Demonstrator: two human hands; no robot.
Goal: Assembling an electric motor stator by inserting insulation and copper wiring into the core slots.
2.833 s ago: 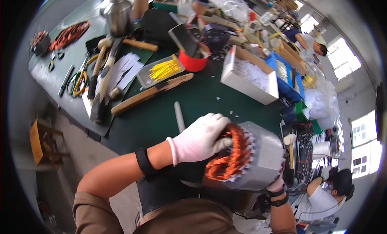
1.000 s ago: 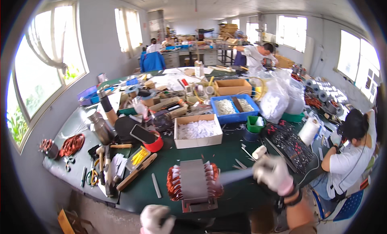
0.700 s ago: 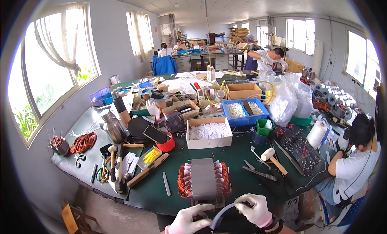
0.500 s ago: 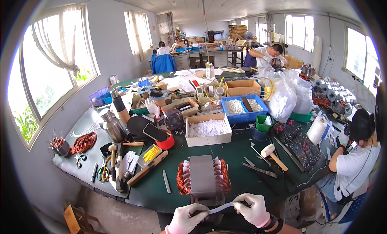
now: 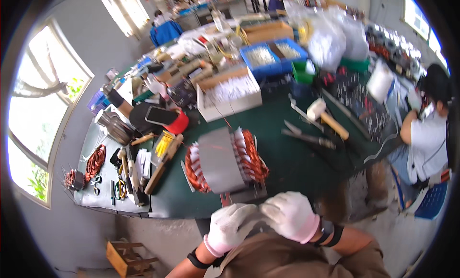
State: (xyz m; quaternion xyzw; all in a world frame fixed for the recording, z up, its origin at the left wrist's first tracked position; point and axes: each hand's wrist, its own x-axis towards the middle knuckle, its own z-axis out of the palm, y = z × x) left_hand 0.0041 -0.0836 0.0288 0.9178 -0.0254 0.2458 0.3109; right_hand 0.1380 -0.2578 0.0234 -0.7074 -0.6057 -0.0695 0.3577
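Both my hands wear white gloves with pink cuffs and are close together at the table's near edge. My left hand (image 5: 232, 226) is closed, its fingers curled toward the other hand. My right hand (image 5: 291, 215) is closed too, fingertips meeting the left. The white strip pinched between them a moment ago is now largely hidden by the gloves and blur. Just beyond my hands lies a grey motor core (image 5: 218, 160). Copper windings (image 5: 251, 156) bulge from its ends, with white slips among the coils.
Scissors (image 5: 309, 138) and a white-headed mallet (image 5: 328, 119) lie right of the core. An open box of white pieces (image 5: 229, 93) stands beyond it. Hammers (image 5: 132, 177) and a wooden bar (image 5: 163, 165) lie left. A co-worker (image 5: 424, 127) sits at the right.
The whole view has tilted and shifted, with blur. My hands have come closer together, and the white strip between them no longer shows clearly. The core appears turned and nearer the left.
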